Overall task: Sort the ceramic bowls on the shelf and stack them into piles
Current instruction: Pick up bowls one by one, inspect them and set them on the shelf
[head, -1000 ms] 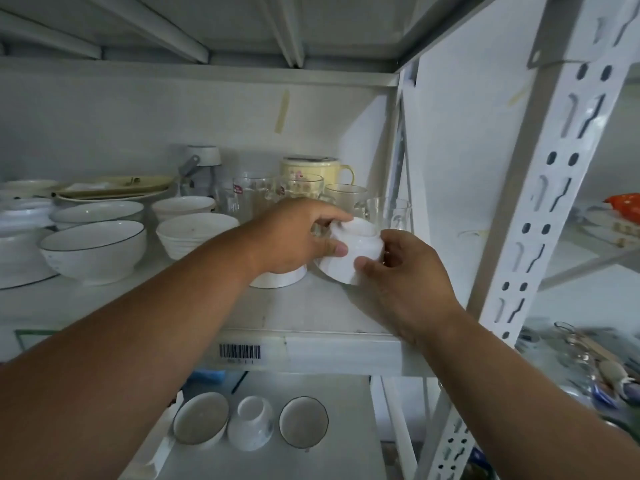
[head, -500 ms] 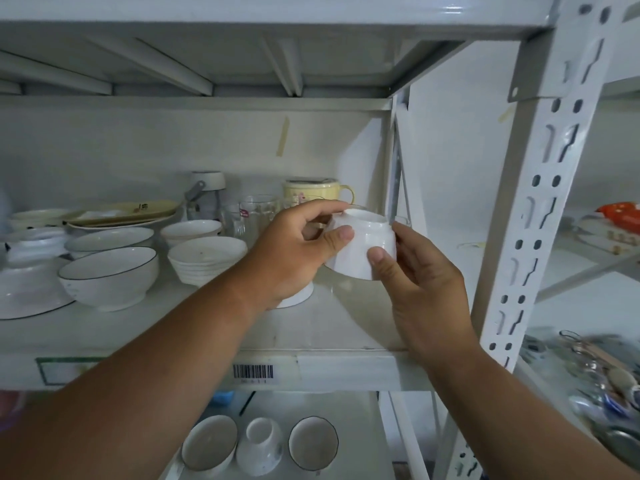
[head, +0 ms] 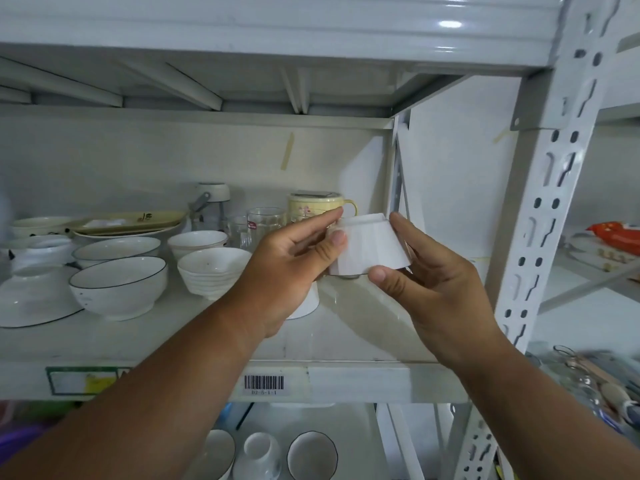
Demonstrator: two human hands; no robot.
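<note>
A small white ceramic bowl is held upside down in the air above the right part of the shelf. My left hand grips its left side with thumb and fingers. My right hand grips its right side, thumb under the rim. Behind my left hand, another white bowl stands on the shelf, mostly hidden. To the left sit a stack of ribbed white bowls, a black-rimmed bowl and more bowls behind it.
Glasses and a yellow lidded mug stand at the shelf's back. Plates lie at far left. A perforated steel upright bounds the shelf on the right. Lower shelf holds three bowls. Clutter fills the neighbouring rack.
Both hands have lifted the small white bowl up off the shelf and turned it base-up. The view has tilted upward, showing the shelf above.
</note>
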